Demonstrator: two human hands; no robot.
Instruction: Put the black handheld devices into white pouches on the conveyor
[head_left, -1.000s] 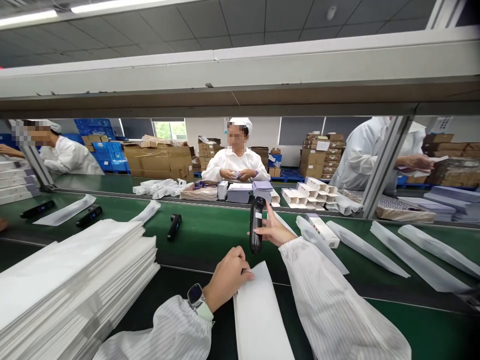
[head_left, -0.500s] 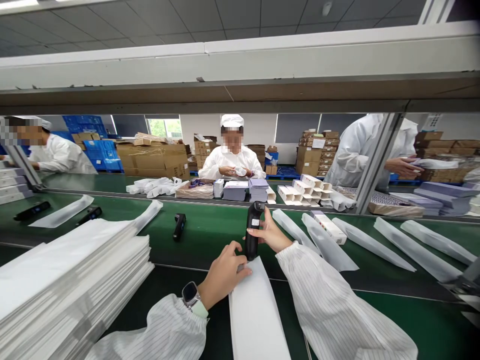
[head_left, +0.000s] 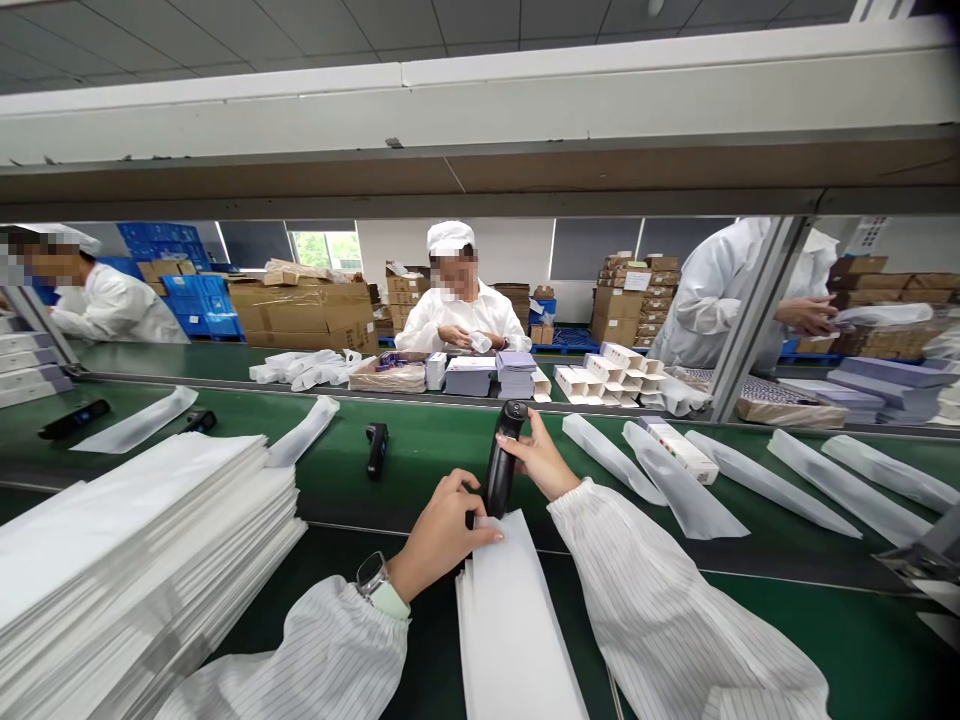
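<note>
Stack of white sleeves (head_left: 135, 530) far left. Right of it, small black device (head_left: 377, 452) lying loose on green belt (head_left: 427, 435). Then left-hand grip (head_left: 441, 530): narrow, thumb over upper edge of top sleeve in the white sleeve pile (head_left: 521, 625); can't tell if edge is pinched. Pile's long axis runs from near edge up to that hand. Black device (head_left: 501, 468) just above pile, left of right-hand grip (head_left: 544, 455), which is closed around its upper half; lower half sticks out below the fingers. Long axis steep, near upright, top leaning slightly right; lower end points down at sleeve's upper edge, can't tell if inside. Farther right, well apart: white box (head_left: 681, 450) among translucent sleeves (head_left: 686, 495).
</note>
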